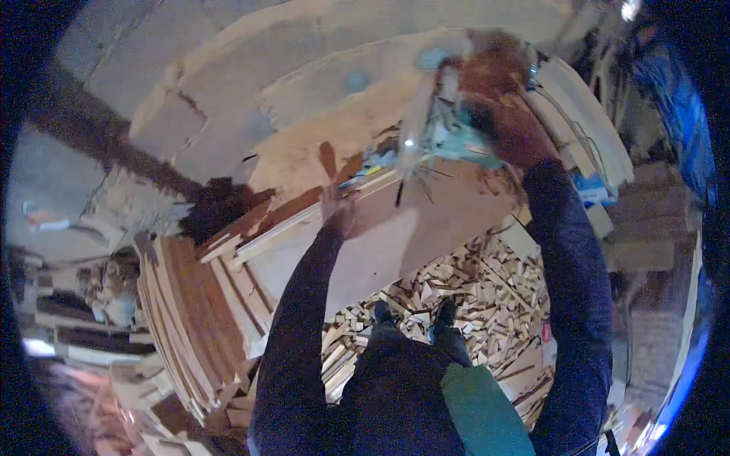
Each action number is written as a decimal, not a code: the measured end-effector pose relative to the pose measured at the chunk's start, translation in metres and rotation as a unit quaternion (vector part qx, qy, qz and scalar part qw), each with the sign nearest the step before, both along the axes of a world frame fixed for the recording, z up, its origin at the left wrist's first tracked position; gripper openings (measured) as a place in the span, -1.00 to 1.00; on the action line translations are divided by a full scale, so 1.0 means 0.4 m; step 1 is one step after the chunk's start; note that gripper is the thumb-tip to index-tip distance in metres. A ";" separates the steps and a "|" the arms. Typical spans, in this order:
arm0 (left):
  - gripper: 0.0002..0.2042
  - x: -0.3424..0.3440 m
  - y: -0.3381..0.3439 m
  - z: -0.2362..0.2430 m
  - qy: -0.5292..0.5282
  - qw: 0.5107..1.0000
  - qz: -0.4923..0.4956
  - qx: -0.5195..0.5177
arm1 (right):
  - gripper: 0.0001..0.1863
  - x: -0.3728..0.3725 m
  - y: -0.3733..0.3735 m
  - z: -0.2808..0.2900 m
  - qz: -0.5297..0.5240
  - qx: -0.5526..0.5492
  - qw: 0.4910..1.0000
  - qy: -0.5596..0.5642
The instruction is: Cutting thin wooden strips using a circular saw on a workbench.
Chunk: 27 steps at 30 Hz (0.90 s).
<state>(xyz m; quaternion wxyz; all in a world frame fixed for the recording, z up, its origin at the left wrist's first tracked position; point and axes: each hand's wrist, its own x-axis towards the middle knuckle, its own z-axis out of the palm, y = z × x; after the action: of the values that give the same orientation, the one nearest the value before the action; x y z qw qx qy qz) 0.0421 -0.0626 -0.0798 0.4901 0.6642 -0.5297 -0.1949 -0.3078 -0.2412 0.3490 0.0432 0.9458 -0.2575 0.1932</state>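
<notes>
Pale bd [365, 262], L fingers [330, 199] spread nr edge

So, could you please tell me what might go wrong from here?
The shoes are among loose wood offcuts, so a step could slip or turn an ankle. The left hand is at the edge of the pale board, where it might pick up a splinter. The right hand, blurred, reaches out above the clutter, so that arm could perhaps knock something over.
</notes>
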 end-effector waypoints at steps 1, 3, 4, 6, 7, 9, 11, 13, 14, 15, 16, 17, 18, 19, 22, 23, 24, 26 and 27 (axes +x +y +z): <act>-0.74 -0.001 0.006 0.012 -0.099 0.994 0.040 -0.024 | -0.33 0.002 0.005 0.000 -0.001 0.009 1.000 -0.019; -0.73 -0.011 0.022 0.060 -0.390 0.914 0.113 -0.008 | -0.35 0.008 0.004 0.003 0.028 -0.026 0.999 -0.010; -0.72 -0.018 0.027 0.093 -0.392 0.916 0.089 0.016 | -0.36 0.007 0.001 0.006 0.002 -0.012 1.000 0.010; -0.69 -0.025 0.039 0.159 -0.373 0.926 0.036 0.055 | -0.38 -0.004 -0.004 0.012 -0.023 0.004 0.999 0.026; -0.68 -0.037 0.054 0.182 -0.402 0.913 0.052 0.053 | -0.40 -0.012 -0.007 0.017 -0.020 0.006 1.000 0.022; -0.64 -0.038 0.090 0.210 -0.428 0.899 0.033 0.091 | -0.42 -0.015 -0.023 0.023 0.031 -0.020 0.999 -0.011; -0.61 -0.019 0.149 0.216 -0.360 0.926 0.097 0.062 | -0.43 -0.014 -0.037 0.022 0.031 -0.062 0.998 -0.005; -0.57 -0.003 0.232 0.206 -0.184 0.950 0.251 0.027 | -0.44 0.001 -0.049 0.009 0.033 -0.019 0.999 -0.023; -0.56 0.014 0.295 0.205 -0.196 0.942 0.272 0.006 | -0.44 0.006 -0.055 0.001 0.060 -0.028 0.997 -0.047; -0.54 0.024 0.353 0.205 -0.192 0.938 0.289 0.023 | -0.43 0.010 -0.062 -0.006 0.051 0.038 0.997 -0.044; -0.53 0.035 0.403 0.208 -0.187 0.932 0.304 0.065 | -0.42 0.009 -0.067 -0.013 0.062 0.028 0.997 -0.047; -0.60 0.052 0.449 0.213 -0.175 0.936 0.303 0.049 | -0.41 0.005 -0.071 -0.017 0.068 0.015 0.996 -0.048; -0.59 0.073 0.479 0.216 -0.265 0.903 0.320 0.113 | -0.40 -0.002 -0.072 -0.019 0.071 0.003 0.996 -0.046; -0.58 0.095 0.509 0.214 -0.347 0.859 0.332 0.178 | -0.39 -0.009 -0.070 -0.021 0.071 -0.002 0.996 -0.050; -0.49 0.170 0.561 0.194 -0.533 0.737 0.329 0.252 | -0.36 -0.017 -0.053 -0.017 0.064 -0.006 0.996 -0.068; -0.50 0.190 0.574 0.184 -0.564 0.722 0.313 0.251 | -0.35 -0.010 -0.045 -0.017 0.059 -0.008 0.996 -0.067; -0.50 0.203 0.589 0.173 -0.598 0.700 0.293 0.258 | -0.34 -0.003 -0.040 -0.015 0.051 -0.016 0.998 -0.046; -0.53 0.210 0.611 0.156 -0.538 0.743 0.268 0.295 | -0.35 0.022 -0.036 -0.018 0.056 -0.050 0.997 -0.036; -0.54 0.211 0.621 0.155 -0.555 0.740 0.257 0.280 | -0.36 0.033 -0.040 -0.020 0.064 -0.079 0.994 -0.048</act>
<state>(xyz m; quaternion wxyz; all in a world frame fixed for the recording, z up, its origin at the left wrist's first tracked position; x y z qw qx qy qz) 0.1264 0.1858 -0.0180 -0.0671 0.8732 -0.4384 0.2021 -0.2947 -0.2572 0.3410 0.0934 0.9437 -0.1817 0.2602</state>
